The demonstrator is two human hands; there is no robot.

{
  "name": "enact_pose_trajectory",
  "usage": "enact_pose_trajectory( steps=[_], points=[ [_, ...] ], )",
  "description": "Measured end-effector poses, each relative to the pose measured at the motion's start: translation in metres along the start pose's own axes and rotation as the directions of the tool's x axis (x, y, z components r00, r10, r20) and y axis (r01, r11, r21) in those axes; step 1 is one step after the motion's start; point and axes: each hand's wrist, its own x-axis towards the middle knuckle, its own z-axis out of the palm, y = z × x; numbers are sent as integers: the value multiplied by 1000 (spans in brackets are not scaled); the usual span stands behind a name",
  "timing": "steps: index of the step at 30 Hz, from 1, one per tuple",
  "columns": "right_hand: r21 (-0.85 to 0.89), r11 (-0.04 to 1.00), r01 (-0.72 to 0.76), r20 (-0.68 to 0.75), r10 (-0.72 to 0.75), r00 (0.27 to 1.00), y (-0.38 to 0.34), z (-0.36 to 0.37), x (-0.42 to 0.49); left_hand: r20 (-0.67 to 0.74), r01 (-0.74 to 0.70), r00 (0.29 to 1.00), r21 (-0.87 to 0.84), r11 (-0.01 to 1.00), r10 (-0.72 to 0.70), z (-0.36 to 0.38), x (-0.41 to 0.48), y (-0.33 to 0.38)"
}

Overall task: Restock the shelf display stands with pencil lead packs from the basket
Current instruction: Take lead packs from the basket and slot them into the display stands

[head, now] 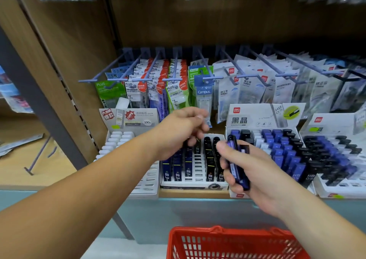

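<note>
Currently right hand grip clamped on lead packs, at shelf front edge beside middle display stand. Left hand curled over stand, blurred; grip state unclear. Risk: loose bundle fans out, packs slip, miss basket.

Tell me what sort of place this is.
Probably a stationery shop aisle: correction tape packs on peg hooks, display stands of pencil lead packs on the shelf, a red basket below.
</note>
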Motion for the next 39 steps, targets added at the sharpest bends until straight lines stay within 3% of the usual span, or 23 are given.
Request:
enact_pose_trajectory(
  steps=[2, 6, 9, 12, 15, 18, 21, 26, 30, 36, 39],
  points=[
    [-77, 997, 26, -4, -26, 1000, 2, 3, -1, 86, 76, 995, -348, 934, -49, 7, -10, 7],
    [-152, 988, 35, 5, -35, 999, 4, 10, -2, 152, 89, 988, -432, 898, -24, 18, -18, 0],
    [-145, 987, 67, 15, -66, 998, 3, 12, -3, 142, 92, 989, -375, 922, -41, 18, -18, -6],
    [-147, 986, 83, -85, -96, 992, 6, 10, 2, 36, 62, 998, -234, 970, -55, 9, -17, -10],
    [-119, 990, 82, -172, -102, 980, 7, 8, 5, -2, -43, 999, -12, 999, 43, -1, -21, -13],
    [-74, 995, 70, -201, -84, 976, 9, 7, 7, -83, -110, 990, 85, 990, 117, -14, -22, -8],
    [-15, 1000, 2, -191, -5, 982, 8, 5, 8, -225, -146, 949, 314, 938, 223, -27, -11, -7],
    [142, 979, -149, -25, 154, 988, 4, 4, 3, -93, -174, 957, 578, 797, 276, -17, 9, -33],
    [237, 954, -181, 6, 185, 983, 1, -5, 4, -94, -177, 948, 641, 747, 305, -14, 13, -45],
    [213, 961, -178, 35, 174, 984, 4, -11, 4, -98, -164, 958, 584, 795, 269, -13, 14, -49],
    [207, 963, -173, 46, 167, 985, 5, -14, 4, -74, -165, 961, 625, 763, 268, -13, 14, -49]
  ],
)
